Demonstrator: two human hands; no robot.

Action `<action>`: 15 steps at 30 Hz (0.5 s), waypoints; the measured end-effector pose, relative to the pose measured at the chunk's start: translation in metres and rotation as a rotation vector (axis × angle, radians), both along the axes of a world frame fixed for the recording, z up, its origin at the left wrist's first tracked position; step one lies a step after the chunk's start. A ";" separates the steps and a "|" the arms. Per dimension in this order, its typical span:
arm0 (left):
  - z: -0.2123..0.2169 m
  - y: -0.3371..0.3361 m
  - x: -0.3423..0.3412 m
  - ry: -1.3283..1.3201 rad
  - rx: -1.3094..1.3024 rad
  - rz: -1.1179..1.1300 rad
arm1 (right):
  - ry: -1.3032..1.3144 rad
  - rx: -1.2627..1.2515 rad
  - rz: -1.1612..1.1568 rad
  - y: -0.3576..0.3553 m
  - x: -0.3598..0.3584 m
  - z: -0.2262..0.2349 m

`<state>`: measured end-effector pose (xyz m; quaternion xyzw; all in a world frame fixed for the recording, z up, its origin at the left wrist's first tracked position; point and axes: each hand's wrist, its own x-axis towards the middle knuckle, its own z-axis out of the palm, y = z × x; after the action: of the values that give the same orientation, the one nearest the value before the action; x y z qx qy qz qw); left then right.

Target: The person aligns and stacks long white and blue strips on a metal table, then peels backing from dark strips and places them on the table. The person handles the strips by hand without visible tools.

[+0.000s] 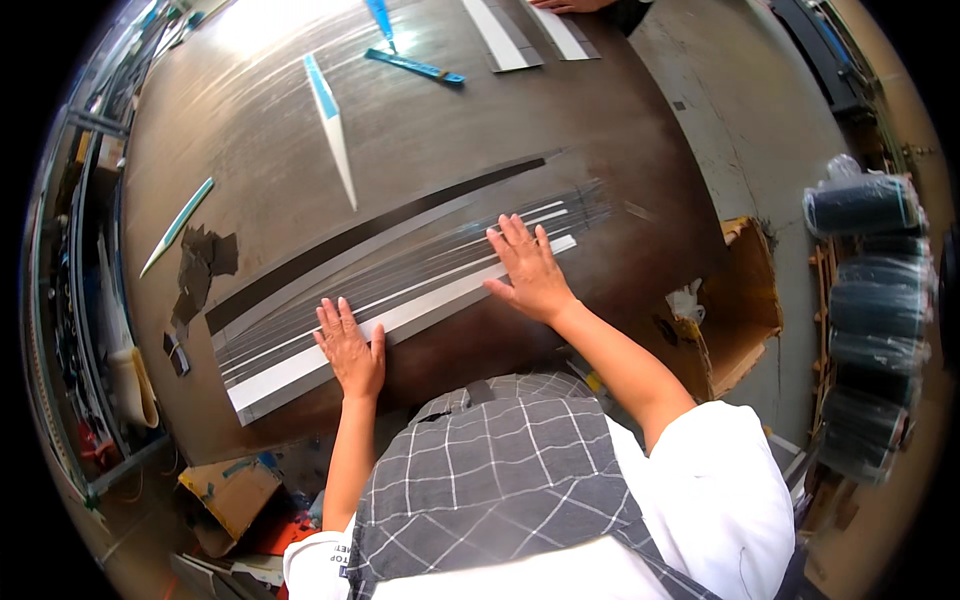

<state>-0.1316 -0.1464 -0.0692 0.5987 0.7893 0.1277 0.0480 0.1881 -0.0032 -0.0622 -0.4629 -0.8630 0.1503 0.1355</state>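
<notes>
Slanting across the table's near part lies a flat sheet [425, 265] with thin pale lines, and a wide white strip [290, 374] along its near edge. My left hand [352, 352] rests flat over the white strip, fingers stretched out and reaching onto the lined sheet. Farther right, my right hand [532, 272] lies near the strip's other end, palm down with fingers spread. Neither hand grips anything. Beyond the sheet runs a long dark band [380, 232]. What the fingertips press on is partly hidden beneath them.
The brown table [480, 130] holds a white-and-blue pointed tool [332, 130], a similar smaller one [177, 227], a blue bar-shaped tool [415, 67] and torn dark scraps [206, 265]. At the far edge, another person's hand [570, 5] is beside white strips. A cardboard box [740, 310] stands right, wrapped rolls [875, 310] beyond.
</notes>
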 end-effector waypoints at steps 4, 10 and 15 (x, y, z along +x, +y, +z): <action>0.029 0.023 0.043 -0.035 0.135 -0.221 | 0.234 0.082 -0.354 0.011 0.054 0.011; 0.034 0.104 0.155 -0.228 0.024 -0.736 | 0.282 0.042 -0.338 0.029 0.084 0.009; 0.030 0.134 0.197 -0.184 -0.055 -0.743 | 0.217 0.111 -0.337 0.031 0.079 0.008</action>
<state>0.0659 -0.0122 -0.0394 0.8284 0.5140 0.1339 0.1777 0.2669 0.0279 -0.0542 -0.5736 -0.7607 0.1268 0.2761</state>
